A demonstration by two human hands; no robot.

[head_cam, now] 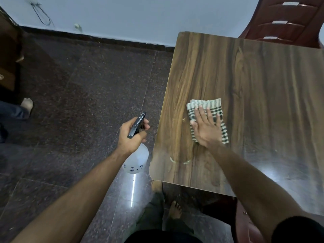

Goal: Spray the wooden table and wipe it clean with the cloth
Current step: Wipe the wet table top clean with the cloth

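The wooden table (254, 81) fills the right half of the view, with a faint ring mark near its front left corner. A folded cloth (213, 106) with dark and white checks lies on the table's left part. My right hand (206, 128) presses flat on the cloth, fingers spread. My left hand (132, 135) is off the table's left edge, above the floor, gripping the black trigger head of a white spray bottle (138, 159). The bottle's nozzle points away, toward the far wall.
A dark red plastic chair (287, 21) stands behind the table's far edge. Dark speckled floor tiles (84, 88) spread to the left. Another person's foot (27, 104) is at the far left beside a wooden cabinet (8, 55). My own bare foot (175, 208) is below the table.
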